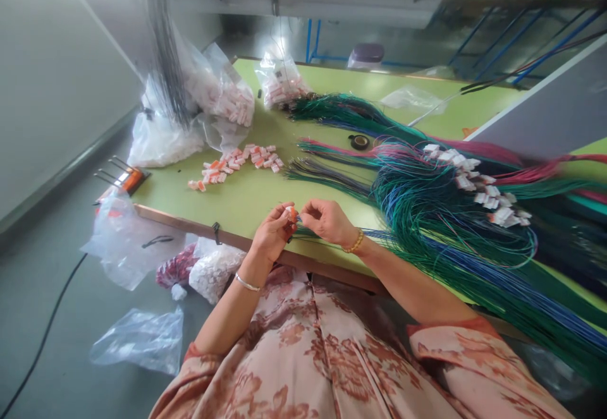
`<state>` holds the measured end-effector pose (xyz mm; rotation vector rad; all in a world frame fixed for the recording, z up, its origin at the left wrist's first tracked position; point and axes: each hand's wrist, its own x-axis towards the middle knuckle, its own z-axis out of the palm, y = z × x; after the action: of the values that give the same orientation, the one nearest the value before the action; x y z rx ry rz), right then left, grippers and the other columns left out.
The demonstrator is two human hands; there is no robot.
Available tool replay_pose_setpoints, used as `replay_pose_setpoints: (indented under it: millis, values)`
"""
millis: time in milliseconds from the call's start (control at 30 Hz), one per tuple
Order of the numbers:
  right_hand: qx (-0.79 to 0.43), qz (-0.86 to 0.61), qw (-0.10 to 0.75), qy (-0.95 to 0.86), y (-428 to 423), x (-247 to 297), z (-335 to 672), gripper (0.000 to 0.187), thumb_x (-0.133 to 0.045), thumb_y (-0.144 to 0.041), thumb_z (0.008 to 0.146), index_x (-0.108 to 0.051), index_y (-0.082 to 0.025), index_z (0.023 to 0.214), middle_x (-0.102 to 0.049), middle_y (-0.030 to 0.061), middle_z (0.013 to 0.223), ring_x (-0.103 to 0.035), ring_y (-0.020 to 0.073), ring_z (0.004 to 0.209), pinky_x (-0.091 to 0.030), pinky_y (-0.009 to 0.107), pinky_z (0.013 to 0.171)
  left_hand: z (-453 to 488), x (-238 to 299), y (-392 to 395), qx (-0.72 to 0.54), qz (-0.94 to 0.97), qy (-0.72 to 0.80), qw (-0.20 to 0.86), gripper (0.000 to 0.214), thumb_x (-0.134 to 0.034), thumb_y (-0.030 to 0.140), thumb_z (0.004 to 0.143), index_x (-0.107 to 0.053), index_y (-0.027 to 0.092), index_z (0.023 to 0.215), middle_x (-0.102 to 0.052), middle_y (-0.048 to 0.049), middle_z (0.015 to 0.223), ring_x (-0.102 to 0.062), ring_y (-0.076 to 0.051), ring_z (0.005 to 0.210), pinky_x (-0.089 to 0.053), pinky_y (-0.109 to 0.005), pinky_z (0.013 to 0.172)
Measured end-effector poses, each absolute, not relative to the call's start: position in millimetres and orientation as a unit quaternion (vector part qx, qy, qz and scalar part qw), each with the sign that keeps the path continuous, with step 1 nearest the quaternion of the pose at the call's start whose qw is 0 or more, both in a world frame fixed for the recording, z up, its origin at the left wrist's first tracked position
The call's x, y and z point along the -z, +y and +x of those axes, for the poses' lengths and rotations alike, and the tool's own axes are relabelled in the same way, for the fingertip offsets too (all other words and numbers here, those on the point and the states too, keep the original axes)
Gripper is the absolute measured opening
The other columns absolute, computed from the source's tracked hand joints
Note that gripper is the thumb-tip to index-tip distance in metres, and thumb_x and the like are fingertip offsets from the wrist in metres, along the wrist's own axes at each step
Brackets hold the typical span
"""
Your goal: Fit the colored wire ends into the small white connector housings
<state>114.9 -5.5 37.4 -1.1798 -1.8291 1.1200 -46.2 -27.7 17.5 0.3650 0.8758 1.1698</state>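
My left hand (pixel 274 232) pinches a small white and orange connector (pixel 291 212) just above the near edge of the green table (pixel 246 199). My right hand (pixel 327 220) is closed in a pinch right beside it, gripping a thin wire (pixel 332 240) that runs toward the bundle on the right. Both hands meet at the connector. A row of loose orange and white connectors (pixel 237 163) lies on the table beyond my hands. Long bundles of green, blue and pink wires (pixel 427 217) spread across the right half of the table, some ending in white connectors (pixel 478 185).
Clear plastic bags of connectors (pixel 222 100) stand at the far left of the table, another bag (pixel 279 84) behind them. A tape roll (pixel 359 142) lies mid-table. More bags (pixel 213 270) and a cable (pixel 42 343) lie on the floor at left. A grey panel (pixel 550 115) stands at right.
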Motion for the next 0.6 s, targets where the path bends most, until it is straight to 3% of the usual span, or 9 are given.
replay_pose_setpoints:
  millis: [333,600]
  values:
    - [-0.381,-0.477,0.32,-0.724,-9.3,-33.7,114.4,0.018,-0.056,-0.032,0.077,-0.057,-0.016,0.069,-0.059,-0.0009,0.058,-0.046,0.0084,0.051,-0.035,0.02,0.052,-44.2,-15.5,-27.4,-0.534,0.178,0.394,0.727,0.03,-0.082,0.022,0.066,-0.068,0.015,0.092,-0.064,0.0002,0.076,-0.059,-0.006,0.065,-0.048,-0.019,0.066]
    - [-0.404,-0.465,0.33,-0.716,-9.3,-27.7,113.4,0.021,-0.056,-0.035,0.078,-0.055,-0.017,0.068,-0.054,-0.0028,0.056,-0.042,0.0074,0.05,-0.033,0.02,0.05,-40.6,-13.7,-29.9,-0.556,0.251,0.44,0.658,0.036,-0.086,0.032,0.06,-0.068,0.015,0.087,-0.067,-0.0006,0.075,-0.057,-0.007,0.063,-0.046,-0.02,0.063]
